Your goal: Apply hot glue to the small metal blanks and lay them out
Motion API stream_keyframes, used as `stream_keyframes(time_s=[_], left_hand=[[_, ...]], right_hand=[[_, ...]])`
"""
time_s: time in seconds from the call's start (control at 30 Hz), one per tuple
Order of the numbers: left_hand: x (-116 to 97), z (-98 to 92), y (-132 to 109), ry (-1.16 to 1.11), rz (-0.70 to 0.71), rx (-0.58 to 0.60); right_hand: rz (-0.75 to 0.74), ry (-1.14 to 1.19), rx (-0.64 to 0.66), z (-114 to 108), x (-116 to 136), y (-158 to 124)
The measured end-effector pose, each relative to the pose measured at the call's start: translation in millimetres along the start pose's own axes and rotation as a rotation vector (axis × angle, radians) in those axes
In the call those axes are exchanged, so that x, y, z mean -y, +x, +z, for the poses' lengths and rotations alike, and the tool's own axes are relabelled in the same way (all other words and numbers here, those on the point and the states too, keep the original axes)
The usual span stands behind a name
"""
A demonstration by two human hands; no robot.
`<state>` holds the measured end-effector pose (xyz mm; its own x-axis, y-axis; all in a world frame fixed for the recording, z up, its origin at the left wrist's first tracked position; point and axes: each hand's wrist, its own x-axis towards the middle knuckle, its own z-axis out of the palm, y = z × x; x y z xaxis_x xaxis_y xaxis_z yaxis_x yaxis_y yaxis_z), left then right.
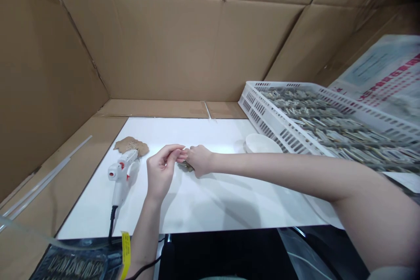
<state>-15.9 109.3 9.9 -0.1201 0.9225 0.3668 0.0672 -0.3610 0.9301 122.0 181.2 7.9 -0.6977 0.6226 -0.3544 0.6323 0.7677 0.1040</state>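
Observation:
Over the middle of the white board, my left hand [160, 173] and my right hand [201, 160] meet at the fingertips. Below the closed fingers of my right hand a small grey-brown piece [186, 166] sticks out; its kind is too small to tell, and the hand hides most of it. My left thumb and fingers are drawn together at its upper left side, and what they pinch, if anything, is hidden. To the left lies a white hot glue gun [122, 173], its nozzle over a brown scrap [143, 148] with whitish residue.
A white dish [262, 143] stands beyond my right forearm. At the right, a white plastic crate [278, 124] holds rows of small flat pieces. A dark tray [110, 260] of small parts sits at the lower left. Cardboard walls [164, 48] enclose the white board [210, 210].

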Motion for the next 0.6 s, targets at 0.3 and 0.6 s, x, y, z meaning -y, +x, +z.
stream_keyframes(time_s=[0.3,0.6], left_hand=[[12.3,-22.9,9.3,0.419,-0.215,0.199],[19.7,-17.8,4.0,0.629,-0.31,0.599]], right_hand=[[0.032,0.085,-0.07,2.6,-3.7,-8.1],[0.072,0.187,-0.092,7.1,-10.0,-11.6]])
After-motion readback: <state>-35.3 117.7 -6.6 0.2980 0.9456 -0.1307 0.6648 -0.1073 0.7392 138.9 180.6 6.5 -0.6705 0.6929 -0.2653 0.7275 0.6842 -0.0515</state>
